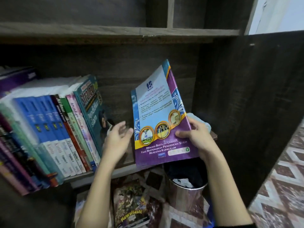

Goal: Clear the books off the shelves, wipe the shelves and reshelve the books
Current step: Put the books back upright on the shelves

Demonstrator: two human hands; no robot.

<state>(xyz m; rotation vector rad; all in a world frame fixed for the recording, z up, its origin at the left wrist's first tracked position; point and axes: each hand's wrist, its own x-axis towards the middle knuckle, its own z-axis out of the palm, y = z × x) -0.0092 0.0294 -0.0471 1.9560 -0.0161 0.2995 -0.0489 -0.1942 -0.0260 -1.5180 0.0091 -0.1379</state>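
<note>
My right hand grips the lower right corner of a thin purple and blue book, held upright in front of the dark wooden shelf. My left hand hovers open and blurred between that book and a leaning row of books on the shelf's left half. The rightmost book in the row is a teal one with its cover facing out. Something pale lies on the shelf behind my right hand, mostly hidden.
Another shelf board runs overhead. Below the shelf, a round metal bin with crumpled paper stands on the floor beside a comic magazine. The bookcase's dark side panel rises at right, with a patterned carpet beyond.
</note>
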